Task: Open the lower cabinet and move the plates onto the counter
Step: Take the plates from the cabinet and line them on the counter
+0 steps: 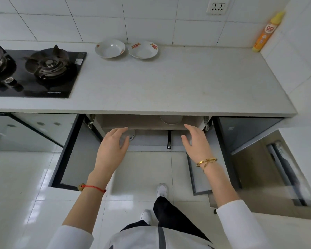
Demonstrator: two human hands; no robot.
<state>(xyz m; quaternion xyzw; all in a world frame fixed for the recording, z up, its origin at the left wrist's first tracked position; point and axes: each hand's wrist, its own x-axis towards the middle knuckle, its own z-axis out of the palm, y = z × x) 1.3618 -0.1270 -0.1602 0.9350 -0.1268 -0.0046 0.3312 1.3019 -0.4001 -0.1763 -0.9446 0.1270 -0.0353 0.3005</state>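
Head view: both cabinet doors [74, 151] stand swung wide, leaving the opening free for reaching in. The left hand [113, 146] and right hand [196, 142] hover at the opening, each grip slack-fingered and empty, apparently poised to reach for more. Two plates [109, 48] sit side by side at the desk's [169, 81] back, near the wall; a plate edge [132, 136] shows beside the left fingers, and a bowl-like vessel [171, 120] sits on the shelf.
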